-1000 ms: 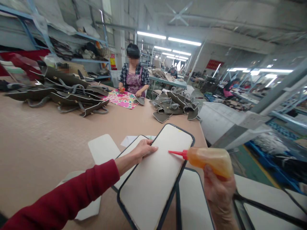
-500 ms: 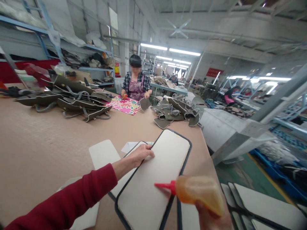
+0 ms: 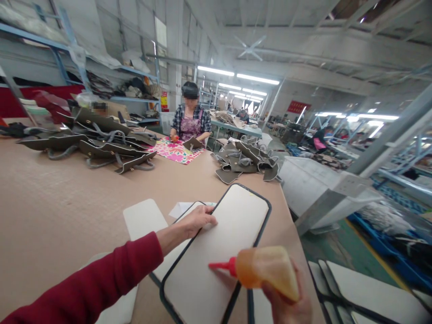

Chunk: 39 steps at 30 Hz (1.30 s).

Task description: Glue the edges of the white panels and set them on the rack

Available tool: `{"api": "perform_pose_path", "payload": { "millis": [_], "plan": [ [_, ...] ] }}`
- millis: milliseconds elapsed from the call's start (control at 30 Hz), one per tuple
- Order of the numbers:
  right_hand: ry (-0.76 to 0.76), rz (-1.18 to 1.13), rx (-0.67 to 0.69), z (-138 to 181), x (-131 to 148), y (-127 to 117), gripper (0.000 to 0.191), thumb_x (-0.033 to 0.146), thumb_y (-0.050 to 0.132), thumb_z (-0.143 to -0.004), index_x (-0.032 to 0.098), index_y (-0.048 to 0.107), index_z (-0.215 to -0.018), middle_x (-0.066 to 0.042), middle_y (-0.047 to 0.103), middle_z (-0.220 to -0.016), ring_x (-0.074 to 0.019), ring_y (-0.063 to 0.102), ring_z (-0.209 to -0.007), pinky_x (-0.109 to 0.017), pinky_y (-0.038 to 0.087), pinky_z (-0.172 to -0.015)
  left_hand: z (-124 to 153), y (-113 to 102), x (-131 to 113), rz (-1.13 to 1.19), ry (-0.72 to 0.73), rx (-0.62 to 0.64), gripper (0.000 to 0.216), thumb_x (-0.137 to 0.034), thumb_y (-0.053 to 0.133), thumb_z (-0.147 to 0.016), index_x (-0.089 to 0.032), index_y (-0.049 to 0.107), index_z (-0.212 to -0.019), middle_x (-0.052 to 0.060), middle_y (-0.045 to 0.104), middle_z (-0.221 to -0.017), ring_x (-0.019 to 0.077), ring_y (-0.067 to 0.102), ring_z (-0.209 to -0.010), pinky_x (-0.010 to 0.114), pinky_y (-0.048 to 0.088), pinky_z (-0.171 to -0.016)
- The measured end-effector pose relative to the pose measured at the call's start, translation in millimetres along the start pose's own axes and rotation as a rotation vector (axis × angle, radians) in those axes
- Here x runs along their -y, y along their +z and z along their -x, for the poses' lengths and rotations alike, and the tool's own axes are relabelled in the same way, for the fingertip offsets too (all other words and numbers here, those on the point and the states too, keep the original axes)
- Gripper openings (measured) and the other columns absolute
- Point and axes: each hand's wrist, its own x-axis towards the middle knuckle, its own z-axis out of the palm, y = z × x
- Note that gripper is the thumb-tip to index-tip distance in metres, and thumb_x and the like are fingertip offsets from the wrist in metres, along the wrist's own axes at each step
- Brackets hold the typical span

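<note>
Your left hand (image 3: pixel 197 220), at the end of a dark red sleeve (image 3: pixel 91 288) running in from the lower left of the frame, lies flat with fingers together on the left edge of the white, round-cornered panel with a dark bound rim (image 3: pixel 218 252), which seems to pin it against the tan table (image 3: pixel 67 202) while you work. Your right hand (image 3: pixel 286 306), at the bottom right of centre, is wrapped around the soft orange squeeze bottle with a red nozzle (image 3: pixel 261 270); it is held on its side, nozzle pointing left and hovering over the panel's lower right part, near the rim. Whether the tip touches the surface is hard to tell. The panel lies slanted, its far end toward the upper right, overlapping a second rimmed panel (image 3: pixel 182 216) beneath your left hand; a plain white board (image 3: pixel 143 218) sits just beside that. More rimmed white panels (image 3: pixel 357 292) crowd the lower right corner, close to your right wrist, so room there is tight. The table's right edge runs just past the panel's far end. Left of centre the tan surface has room, up to the pile of dark olive bag pieces (image 3: pixel 97 144) in the upper left.
</note>
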Motion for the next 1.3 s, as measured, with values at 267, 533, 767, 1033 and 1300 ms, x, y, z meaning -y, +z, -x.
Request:
{"api": "perform_pose_path", "payload": {
  "millis": [267,533,767,1033,1300],
  "plan": [
    [-0.287,-0.021,-0.142,-39.7,25.7,11.2,0.072,0.027,0.083,-0.047,0.017,0.052,-0.112,-0.003,0.058,-0.094,-0.0143,0.056,-0.077,-0.023,0.049,-0.069,11.5,2.9,-3.7,-0.066,0.022,0.086,0.047,-0.009,0.053,-0.050,-0.014,0.067,-0.095,0.000,0.068,-0.065,0.0190,0.062,-0.064,0.026,0.048,-0.056],
    [0.025,-0.047,-0.026,10.1,10.8,3.4,0.075,0.029,0.085,-0.042,0.018,0.053,-0.110,-0.003,0.062,-0.090,-0.0163,0.059,-0.073,-0.021,0.050,-0.061,6.9,-8.7,-0.9,-0.072,0.052,-0.011,0.048,-0.009,0.053,-0.048,-0.012,0.066,-0.094,0.000,0.068,-0.067,0.0179,0.062,-0.062,0.025,0.047,-0.055],
    [-0.223,-0.136,-0.144,-36.8,25.5,-5.3,0.071,0.021,0.083,-0.046,0.018,0.054,-0.110,-0.002,0.059,-0.097,-0.0135,0.057,-0.081,-0.021,0.049,-0.073,10.4,-8.7,-3.7,-0.024,0.006,0.046,0.046,-0.009,0.056,-0.048,-0.013,0.065,-0.093,0.002,0.069,-0.070,0.0190,0.063,-0.065,0.028,0.049,-0.059],
    [-0.041,-0.035,-0.054,1.7,9.1,-3.6,0.074,0.028,0.084,-0.043,0.016,0.054,-0.110,-0.006,0.062,-0.090,-0.0182,0.060,-0.073,-0.026,0.052,-0.063,8.1,-15.9,4.5,-0.041,0.000,-0.028,0.044,-0.010,0.055,-0.047,-0.011,0.065,-0.090,0.003,0.068,-0.067,0.0187,0.062,-0.063,0.027,0.048,-0.057],
    [-0.166,0.007,-0.016,-22.1,9.3,4.5,0.073,0.027,0.082,-0.048,0.018,0.052,-0.114,-0.006,0.061,-0.097,-0.0189,0.059,-0.080,-0.029,0.051,-0.070,7.4,-12.7,3.3,-0.002,-0.011,-0.001,0.047,-0.010,0.056,-0.047,-0.011,0.065,-0.093,0.003,0.069,-0.069,0.0189,0.061,-0.062,0.029,0.048,-0.059]
  ]
}}
